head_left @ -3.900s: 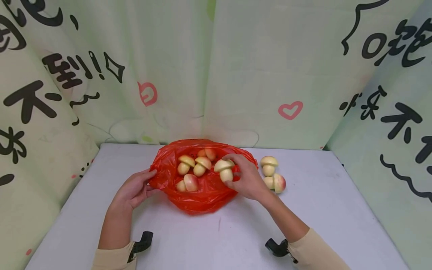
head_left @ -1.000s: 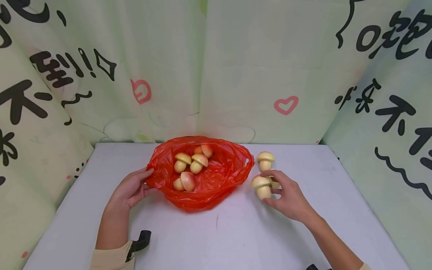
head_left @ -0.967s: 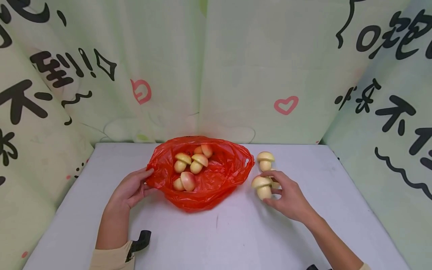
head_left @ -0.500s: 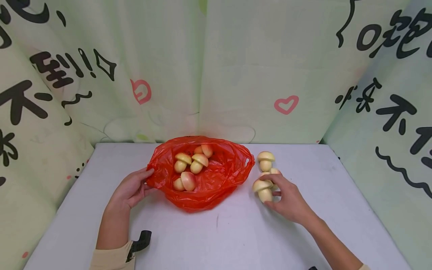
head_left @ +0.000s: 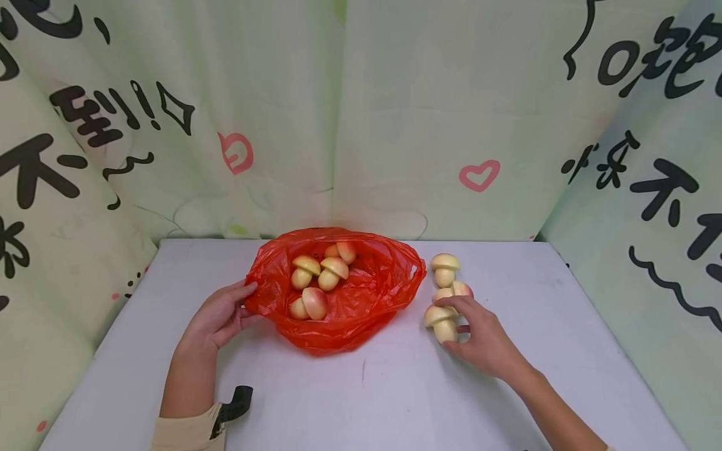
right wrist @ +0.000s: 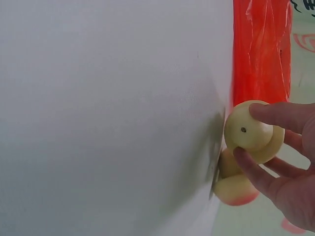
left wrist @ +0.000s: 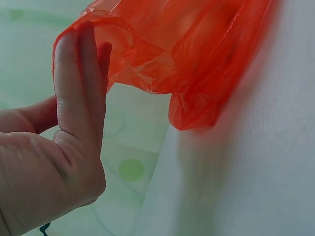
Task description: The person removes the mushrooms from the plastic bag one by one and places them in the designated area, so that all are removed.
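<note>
In the head view a red plastic bag (head_left: 372, 313) lies with its mouth open, several cream and pink toy-like mushrooms (head_left: 334, 273) inside. My left hand (head_left: 222, 313) holds the bag's left rim; in the left wrist view the red film drapes over its long fingers (left wrist: 74, 93). Right of the bag, my right hand (head_left: 479, 335) pinches a pale mushroom (head_left: 442, 321) by the stem, cap to the left. The right wrist view shows the stem's end (right wrist: 246, 130), with a dark spot, between thumb and fingers. Just beyond it lie two mushrooms, a pink-capped one (head_left: 462, 289) and a pale one (head_left: 445, 269).
A white table (head_left: 361, 407) carries everything. Pale green curtains (head_left: 395, 125) with black lettering and red hearts stand at the back and both sides. A black strap piece (head_left: 237, 404) sits at the left sleeve cuff.
The right hand has carried its mushroom from over the bag to the table's right side, then slightly nearer the front, uncovering the pink-capped mushroom. The left hand stays on the bag's rim.
</note>
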`<state>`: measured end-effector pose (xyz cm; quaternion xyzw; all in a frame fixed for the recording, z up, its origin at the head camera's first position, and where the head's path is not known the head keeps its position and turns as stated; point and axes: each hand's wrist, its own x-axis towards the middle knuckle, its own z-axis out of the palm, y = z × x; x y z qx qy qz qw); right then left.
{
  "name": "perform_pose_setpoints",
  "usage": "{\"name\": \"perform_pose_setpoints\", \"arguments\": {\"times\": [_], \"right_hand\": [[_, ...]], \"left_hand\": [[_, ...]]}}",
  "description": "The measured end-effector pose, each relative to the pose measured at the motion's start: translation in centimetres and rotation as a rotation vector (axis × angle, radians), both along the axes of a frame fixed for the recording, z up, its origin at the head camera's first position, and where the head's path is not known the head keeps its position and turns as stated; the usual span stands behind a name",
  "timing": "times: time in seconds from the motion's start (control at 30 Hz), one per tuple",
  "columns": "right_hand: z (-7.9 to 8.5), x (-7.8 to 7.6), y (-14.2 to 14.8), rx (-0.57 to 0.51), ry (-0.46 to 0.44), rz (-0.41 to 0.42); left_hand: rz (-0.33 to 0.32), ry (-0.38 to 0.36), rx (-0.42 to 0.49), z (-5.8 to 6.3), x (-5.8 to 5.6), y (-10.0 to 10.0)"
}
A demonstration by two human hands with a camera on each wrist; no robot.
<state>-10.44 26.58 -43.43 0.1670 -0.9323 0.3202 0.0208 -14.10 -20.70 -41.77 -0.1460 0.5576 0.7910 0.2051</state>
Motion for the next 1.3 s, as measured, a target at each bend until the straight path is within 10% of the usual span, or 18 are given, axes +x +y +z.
{"name": "perform_pose_setpoints", "arguments": {"times": [1.3], "right_hand": [[-0.26,0.43,0.98,0.098,0.068,-0.045]], "left_hand": [[-0.003,0.004,-0.013,-0.25,-0.11,0.03]]}}
